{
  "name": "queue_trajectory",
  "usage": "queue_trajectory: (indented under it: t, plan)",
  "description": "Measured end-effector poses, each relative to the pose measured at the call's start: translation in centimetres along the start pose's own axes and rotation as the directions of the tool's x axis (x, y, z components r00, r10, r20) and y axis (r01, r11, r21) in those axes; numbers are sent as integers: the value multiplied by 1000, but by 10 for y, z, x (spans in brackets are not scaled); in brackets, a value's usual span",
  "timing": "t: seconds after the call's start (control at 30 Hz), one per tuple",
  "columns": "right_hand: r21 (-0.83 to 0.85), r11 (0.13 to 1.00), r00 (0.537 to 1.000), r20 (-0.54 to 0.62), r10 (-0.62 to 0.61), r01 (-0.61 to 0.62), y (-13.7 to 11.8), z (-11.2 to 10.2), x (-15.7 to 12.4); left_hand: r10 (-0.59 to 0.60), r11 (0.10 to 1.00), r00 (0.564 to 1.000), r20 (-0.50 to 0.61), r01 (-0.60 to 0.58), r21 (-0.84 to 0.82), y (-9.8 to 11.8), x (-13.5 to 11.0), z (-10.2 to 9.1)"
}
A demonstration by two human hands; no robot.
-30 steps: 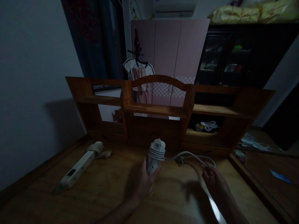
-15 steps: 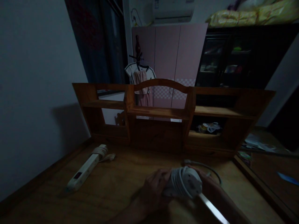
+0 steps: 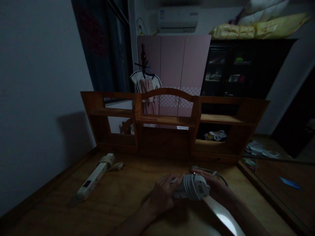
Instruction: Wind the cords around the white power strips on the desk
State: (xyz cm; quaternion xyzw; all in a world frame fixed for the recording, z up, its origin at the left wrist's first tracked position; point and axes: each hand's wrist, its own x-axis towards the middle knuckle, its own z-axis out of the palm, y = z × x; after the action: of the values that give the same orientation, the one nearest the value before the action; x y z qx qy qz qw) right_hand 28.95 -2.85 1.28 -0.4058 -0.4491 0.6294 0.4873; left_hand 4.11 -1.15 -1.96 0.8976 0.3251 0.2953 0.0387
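A white power strip (image 3: 192, 187) with its cord wound round it lies sideways over the wooden desk (image 3: 123, 200), near the middle front. My left hand (image 3: 162, 193) is closed round its left end. My right hand (image 3: 211, 185) sits behind its right end, fingers curled on the loose white cord (image 3: 209, 171), whose plug lies on the desk just beyond. Part of my right hand is hidden by the strip.
A second, longer power strip (image 3: 94, 177) with a bundled cord lies at the left of the desk. A wooden shelf unit (image 3: 169, 119) stands along the desk's back edge, with small items in its right cubby. A grey wall runs on the left.
The strip stood upright in my left hand a second ago; it now lies tipped to the right and lower. My right hand has come in from the loose cord to the strip's right end.
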Motion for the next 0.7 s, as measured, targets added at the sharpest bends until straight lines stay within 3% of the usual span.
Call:
queue_trajectory:
  t: [0.07,0.23,0.33,0.4,0.47,0.53,0.6,0.63,0.67,0.7]
  plan:
    - [56,998,1000,11,19,-20,-13,-1,9,-11,1000,1000,11,11,18,0,-1,1]
    - [73,988,990,26,-137,134,-42,7,30,-98,995,995,18,98,11,0,-3,6]
    - [-128,984,991,62,-116,124,-53,10,43,-147,989,989,33,146,26,0,-3,8]
    - [-367,922,992,20,-122,121,-60,7,52,-159,987,986,45,157,41,-1,-2,10]
    - [-672,731,982,-26,-187,122,-68,4,58,-179,983,983,42,176,54,-2,-2,11]
    - [-916,397,959,-53,-280,65,-77,6,55,-218,975,976,24,217,52,-3,-2,12]
    - [-994,98,922,-85,-379,-51,-82,18,40,-277,961,961,-3,277,21,-3,-1,11]
    - [-995,30,893,-100,-438,-97,-83,30,29,-307,952,952,-18,307,-4,-3,-1,10]
    - [-993,15,867,-108,-487,-115,-83,46,15,-335,942,942,-34,334,-31,-4,0,9]
    - [-995,67,833,-103,-544,-79,-81,66,1,-361,932,931,-51,358,-56,-4,0,9]
